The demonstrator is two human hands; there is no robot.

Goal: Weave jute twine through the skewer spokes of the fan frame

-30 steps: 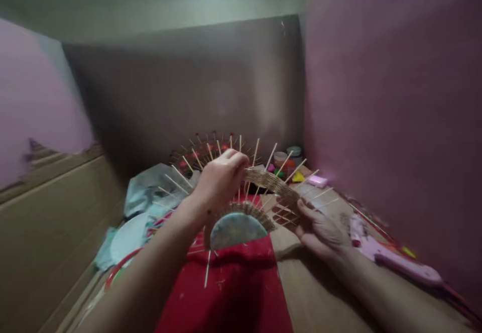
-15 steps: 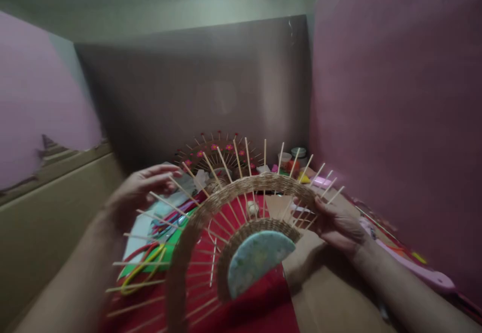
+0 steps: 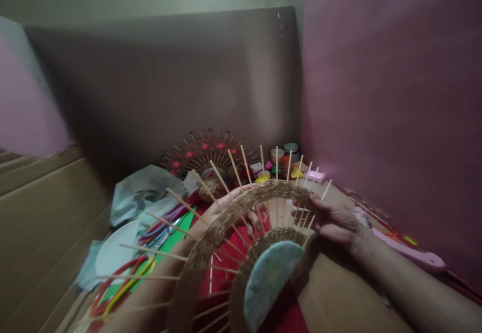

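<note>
I hold up a half-round craft piece (image 3: 211,237): a pale green half-disc (image 3: 268,278) ringed with woven twine, thin wooden sticks fanning out through an outer woven band. My right hand (image 3: 333,218) pinches the band's right end, fingers closed on it. My left hand (image 3: 229,207) lies behind the sticks near the band's top, fingers stretched out against them. A red cloth (image 3: 280,313) shows beneath.
A second stick fan with pink flowers (image 3: 205,153) leans on the brown back wall. Small paint jars (image 3: 284,154) stand in the corner. A pink glue gun (image 3: 410,255) lies at the right. Coloured tubes (image 3: 124,283), white plate (image 3: 113,252) and grey cloth (image 3: 141,192) sit left.
The left hand moved from the left side in behind the sticks near the band's top. The craft piece tilted and came closer to the camera.
</note>
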